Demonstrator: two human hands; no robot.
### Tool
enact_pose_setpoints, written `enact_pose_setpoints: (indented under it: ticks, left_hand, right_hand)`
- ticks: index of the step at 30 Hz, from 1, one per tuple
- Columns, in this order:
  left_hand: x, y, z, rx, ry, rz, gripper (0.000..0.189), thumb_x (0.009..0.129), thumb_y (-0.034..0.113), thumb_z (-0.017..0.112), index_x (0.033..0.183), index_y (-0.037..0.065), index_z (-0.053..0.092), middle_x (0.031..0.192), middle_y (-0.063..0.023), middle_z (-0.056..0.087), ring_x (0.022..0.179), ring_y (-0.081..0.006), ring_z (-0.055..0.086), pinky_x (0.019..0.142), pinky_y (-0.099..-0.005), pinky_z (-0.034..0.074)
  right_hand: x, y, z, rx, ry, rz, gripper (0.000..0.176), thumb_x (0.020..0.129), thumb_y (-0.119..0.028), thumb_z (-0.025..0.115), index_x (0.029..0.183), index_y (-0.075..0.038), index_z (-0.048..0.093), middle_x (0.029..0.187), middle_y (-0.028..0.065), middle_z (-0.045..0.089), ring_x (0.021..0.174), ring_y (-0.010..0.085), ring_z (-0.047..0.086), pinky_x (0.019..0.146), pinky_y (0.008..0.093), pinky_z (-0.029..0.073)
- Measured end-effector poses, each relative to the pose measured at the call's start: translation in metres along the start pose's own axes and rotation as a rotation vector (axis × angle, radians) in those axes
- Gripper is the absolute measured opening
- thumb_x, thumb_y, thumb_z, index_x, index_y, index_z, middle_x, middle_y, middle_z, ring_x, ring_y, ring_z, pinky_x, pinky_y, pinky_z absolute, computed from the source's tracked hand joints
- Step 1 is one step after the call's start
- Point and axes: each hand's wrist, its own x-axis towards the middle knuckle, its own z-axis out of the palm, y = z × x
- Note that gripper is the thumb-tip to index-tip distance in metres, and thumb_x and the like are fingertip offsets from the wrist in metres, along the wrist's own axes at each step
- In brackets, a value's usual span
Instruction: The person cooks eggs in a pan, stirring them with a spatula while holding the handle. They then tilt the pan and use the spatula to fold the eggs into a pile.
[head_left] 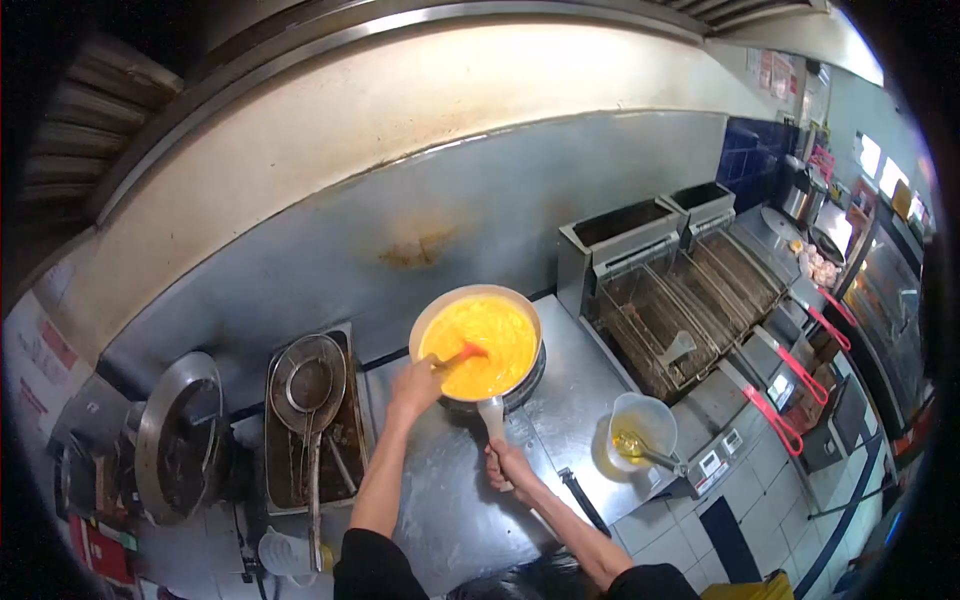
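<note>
A light-coloured pan (417, 328) sits on a round dark burner (527, 392), filled with a bright yellow mixture that looks like egg (500, 325). My left hand (415, 384) is closed around the handle of a spatula (462, 355), whose orange-red head dips into the mixture. Below the pan, my right hand (508, 467) grips the pale pan handle (492, 418). To the right of that hand stands a translucent plastic jug (655, 415) with a metal whisk (640, 450) and some yellow liquid inside.
Deep fryers (650, 325) with wire baskets and red handles (775, 425) fill the right side. On the left are round strainers (310, 385) over a dark metal tray (275, 490), plus a large wok (165, 430). A stained steel splashback (350, 235) rises behind the pan.
</note>
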Motion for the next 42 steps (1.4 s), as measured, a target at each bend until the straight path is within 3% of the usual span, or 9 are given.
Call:
enact_pose_setpoints:
  ticks: [2, 7, 9, 13, 19, 33, 36, 40, 42]
  left_hand:
    - [-0.013, 0.017, -0.016, -0.042, -0.057, 0.108, 0.029, 0.085, 0.024, 0.06, 0.108, 0.01, 0.069, 0.089, -0.0212, 0.069, 0.086, -0.0401, 0.066, 0.078, -0.0487, 0.052]
    - [-0.062, 0.034, -0.092, 0.065, -0.003, 0.095, 0.027, 0.085, 0.02, 0.061, 0.11, 0.012, 0.068, 0.085, -0.0205, 0.069, 0.083, -0.04, 0.067, 0.076, -0.0492, 0.053]
    - [-0.075, 0.037, -0.108, 0.273, 0.005, 0.1, 0.022, 0.087, 0.017, 0.06, 0.106, 0.01, 0.067, 0.08, -0.0204, 0.068, 0.077, -0.0398, 0.068, 0.07, -0.0508, 0.053]
    - [-0.08, 0.02, -0.087, 0.446, -0.103, 0.108, 0.023, 0.086, 0.016, 0.059, 0.108, 0.01, 0.063, 0.075, -0.02, 0.068, 0.072, -0.0385, 0.068, 0.065, -0.0518, 0.053]
    - [-0.026, -0.013, -0.027, 0.529, 0.0, 0.123, 0.03, 0.087, 0.009, 0.055, 0.116, 0.011, 0.057, 0.071, -0.0179, 0.068, 0.07, -0.0344, 0.07, 0.058, -0.0474, 0.054]
    - [0.087, -0.009, 0.015, 0.511, 0.073, 0.484, 0.044, 0.089, 0.013, 0.054, 0.133, 0.018, 0.053, 0.073, -0.0146, 0.068, 0.066, -0.0309, 0.07, 0.057, -0.041, 0.057]
    - [0.081, -0.006, -0.011, 0.334, 0.006, 0.355, 0.034, 0.087, 0.014, 0.056, 0.12, 0.013, 0.062, 0.08, -0.0189, 0.07, 0.074, -0.0337, 0.071, 0.065, -0.0457, 0.056]
    - [0.077, -0.052, -0.032, 0.017, 0.15, 0.307, 0.028, 0.089, 0.022, 0.06, 0.114, 0.011, 0.068, 0.08, -0.0208, 0.069, 0.07, -0.0325, 0.069, 0.064, -0.0445, 0.055]
    - [0.087, -0.082, -0.033, -0.105, 0.053, 0.109, 0.028, 0.089, 0.027, 0.061, 0.105, 0.006, 0.07, 0.08, -0.0207, 0.07, 0.066, -0.0282, 0.069, 0.064, -0.0422, 0.053]
  right_hand:
    - [-0.005, -0.002, 0.008, 0.065, 0.053, -0.011, 0.03, 0.103, -0.039, 0.045, 0.096, -0.01, 0.045, 0.058, -0.0011, 0.039, 0.044, 0.0108, 0.038, 0.039, 0.0274, 0.032]
    - [-0.001, 0.005, 0.004, 0.078, 0.019, 0.001, 0.032, 0.102, -0.042, 0.046, 0.097, -0.01, 0.045, 0.058, -0.001, 0.038, 0.042, 0.011, 0.036, 0.039, 0.0287, 0.033]
    - [-0.001, 0.003, 0.007, 0.047, 0.044, -0.034, 0.033, 0.102, -0.043, 0.045, 0.098, -0.01, 0.044, 0.058, -0.001, 0.037, 0.042, 0.0113, 0.036, 0.039, 0.0293, 0.034]
    - [-0.003, 0.001, 0.008, 0.099, 0.024, -0.024, 0.033, 0.103, -0.042, 0.045, 0.098, -0.009, 0.044, 0.058, -0.0009, 0.037, 0.042, 0.0115, 0.037, 0.039, 0.0295, 0.034]
    - [-0.006, -0.005, -0.003, 0.147, -0.029, 0.035, 0.033, 0.103, -0.041, 0.045, 0.099, -0.008, 0.046, 0.059, -0.0006, 0.039, 0.041, 0.0108, 0.036, 0.038, 0.0276, 0.031]
    - [-0.002, -0.018, -0.028, 0.191, -0.126, 0.202, 0.031, 0.103, -0.041, 0.046, 0.093, -0.012, 0.045, 0.057, -0.0044, 0.033, 0.04, 0.0069, 0.027, 0.036, 0.024, 0.023]
    - [-0.006, -0.022, -0.024, 0.16, -0.132, 0.178, 0.031, 0.103, -0.042, 0.046, 0.094, -0.012, 0.046, 0.056, -0.0047, 0.033, 0.04, 0.0064, 0.027, 0.036, 0.0236, 0.023]
    - [-0.011, -0.029, -0.019, 0.118, -0.107, 0.176, 0.029, 0.104, -0.039, 0.042, 0.093, -0.012, 0.045, 0.056, -0.0053, 0.033, 0.039, 0.0058, 0.028, 0.035, 0.0233, 0.023]
    - [-0.013, -0.031, -0.016, 0.073, -0.077, 0.178, 0.028, 0.104, -0.039, 0.042, 0.094, -0.012, 0.045, 0.056, -0.0054, 0.033, 0.039, 0.0055, 0.028, 0.035, 0.0233, 0.023]
